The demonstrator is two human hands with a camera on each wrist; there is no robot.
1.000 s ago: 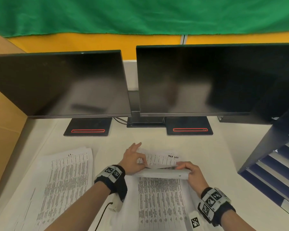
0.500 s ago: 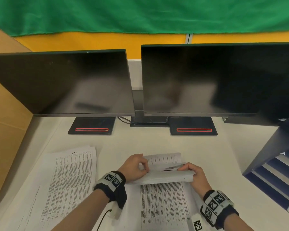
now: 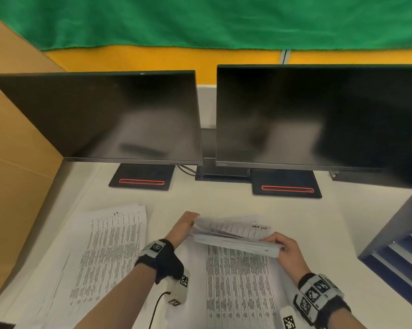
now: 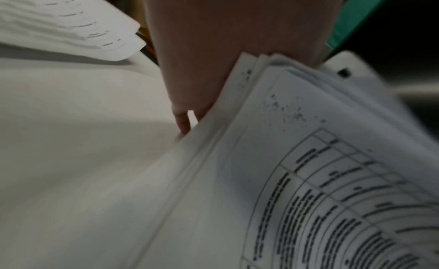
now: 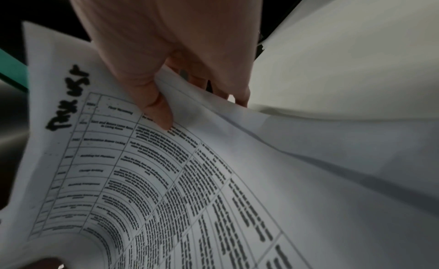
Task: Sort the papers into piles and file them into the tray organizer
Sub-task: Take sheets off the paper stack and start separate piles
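A thick stack of printed papers [image 3: 236,243] with "TASK LIST" handwritten on the top sheet lies in the middle of the white desk [image 3: 224,203], its far end bent up off the surface. My right hand [image 3: 283,248] grips the stack's far right corner, with the thumb [image 5: 161,113] on the top sheet [image 5: 213,179] and the fingers underneath. My left hand [image 3: 183,227] rests against the far left corner, where the sheets [image 4: 308,160] fan out. Its fingers [image 4: 182,122] lie straight behind the edges, and its thumb is hidden. The dark blue tray organizer [image 3: 395,252] stands at the right edge.
A second pile of printed sheets [image 3: 105,252] lies flat on the desk to the left. Two dark monitors [image 3: 119,119] [image 3: 319,115] on black stands fill the back. A cardboard wall [image 3: 15,138] borders the left side.
The stack's far end has risen a little and its left edges have fanned apart. My left hand went from pinching the top sheets to lying straighter against the corner.
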